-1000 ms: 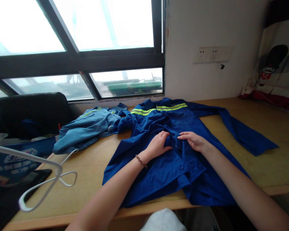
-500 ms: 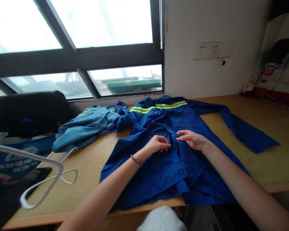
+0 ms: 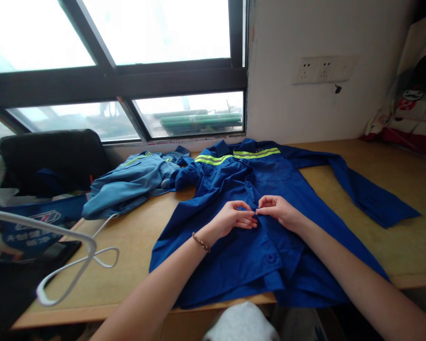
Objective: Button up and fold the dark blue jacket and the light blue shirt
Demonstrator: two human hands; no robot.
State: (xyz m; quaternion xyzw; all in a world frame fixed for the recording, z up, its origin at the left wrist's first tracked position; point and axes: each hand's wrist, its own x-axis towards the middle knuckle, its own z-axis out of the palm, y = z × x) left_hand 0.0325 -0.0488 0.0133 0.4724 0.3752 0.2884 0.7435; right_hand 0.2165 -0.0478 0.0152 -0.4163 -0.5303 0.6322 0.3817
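A dark blue work jacket (image 3: 213,265) with yellow-and-grey reflective strips lies spread on the wooden table, its front facing up. My left hand (image 3: 236,218), with a beaded bracelet at the wrist, pinches the jacket's front edge at mid-length. Fingertip to fingertip with it, my right hand (image 3: 279,210) is closed on the other side of the same front opening. Whatever small part sits between the fingers is hidden. Lower down, a blue button (image 3: 270,258) shows near the hem, and another button (image 3: 248,184) shows above the hands.
A lighter blue garment (image 3: 131,182) lies crumpled left of the jacket. A white cable-like loop (image 3: 88,251) rises over the table (image 3: 128,279) at left, near a black bag (image 3: 53,158). Behind are a window and wall sockets (image 3: 324,69); a printed bag (image 3: 412,104) stands far right.
My hands have come together at the jacket's front opening; the right one moved left and slightly down, the left one slightly right. The view has shifted a little.
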